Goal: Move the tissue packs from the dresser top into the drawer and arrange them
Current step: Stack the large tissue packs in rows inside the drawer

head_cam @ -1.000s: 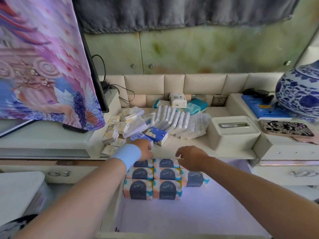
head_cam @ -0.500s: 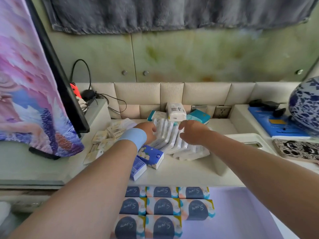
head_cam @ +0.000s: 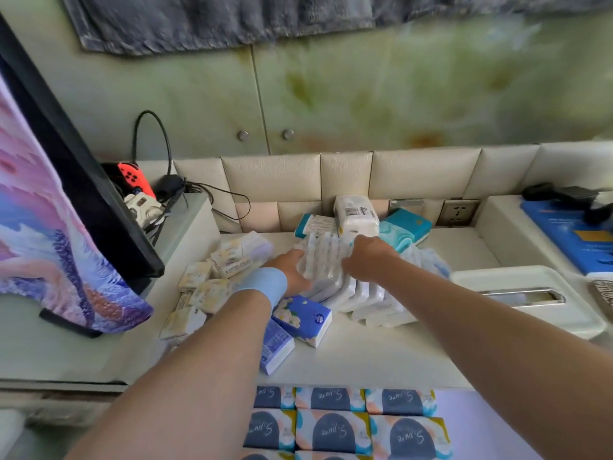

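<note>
Nearest you, the open drawer (head_cam: 491,426) holds patterned tissue packs (head_cam: 331,431) laid flat in tidy rows, touching side by side, at its left and back. Above it on the dresser top (head_cam: 365,360), two blue packs (head_cam: 303,318) lie tilted just beside your left forearm, and a scatter of small cream packs (head_cam: 202,293) sits to their left.

Farther in, both your hands press in on a row of white packs (head_cam: 351,287) standing on edge and leaning like books. Your left hand (head_cam: 292,270), with a light blue wristband (head_cam: 265,285) behind it, curls against the row's left end; your right hand (head_cam: 365,257) closes over the tops from the right. You grip several white packs between the two.

To the right stands a white tissue box (head_cam: 530,293). Behind the row, a white pack (head_cam: 355,215) rests on teal packs (head_cam: 403,229) against the padded back panel (head_cam: 424,174).
</note>
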